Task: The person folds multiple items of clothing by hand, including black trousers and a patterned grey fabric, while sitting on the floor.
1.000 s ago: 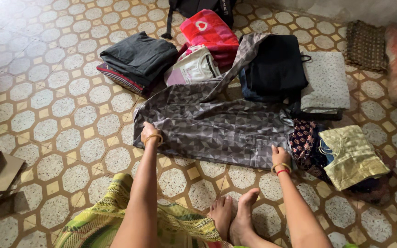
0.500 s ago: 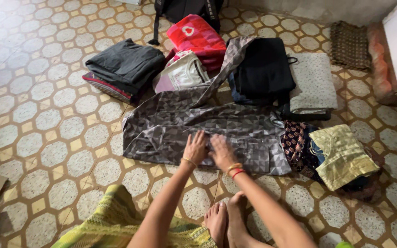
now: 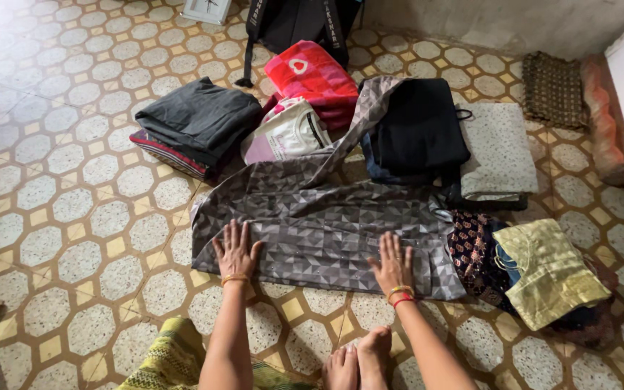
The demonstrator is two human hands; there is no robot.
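Tiled floor point(image 3: 59, 209) of pale octagons and yellow squares, widest and barest on the left side; cut off by every frame edge. Grey geometric-print cloth point(image 3: 326, 224) spread flat across the middle, one long strip of it running up and away between the piles, its far end lost under a black folded garment point(image 3: 420, 126). Near edge of the cloth straight, close to the bare feet point(image 3: 359, 361), those half out of frame. Behind, a dark backpack point(image 3: 297, 22) against the wall, top cropped, strap lettering too small to make out. Left of it, a white boxy object point(image 3: 207, 9), mostly cut off, kind unclear. Dark grey folded stack point(image 3: 200, 119) over a striped red edge, upper left. Red padded bundle point(image 3: 312, 76) with a white heart-shaped mark on top; just before it a white shirt point(image 3: 290, 133) with dark trim, partly tucked under the red one. Pale speckled folded cloth point(image 3: 500, 148) on the right, a brown woven mat point(image 3: 554, 90) beyond. Yellow-green garment point(image 3: 550, 271) lower right, over a dark patterned fabric point(image 3: 474, 249), lower layers hidden. Left hand point(image 3: 235, 250) flat, fingers spread wide, pressed on the cloth's near left part, holding nothing. Right hand point(image 3: 394, 265) likewise open and flat on the near right part, bangles at the wrist. Hands well apart.
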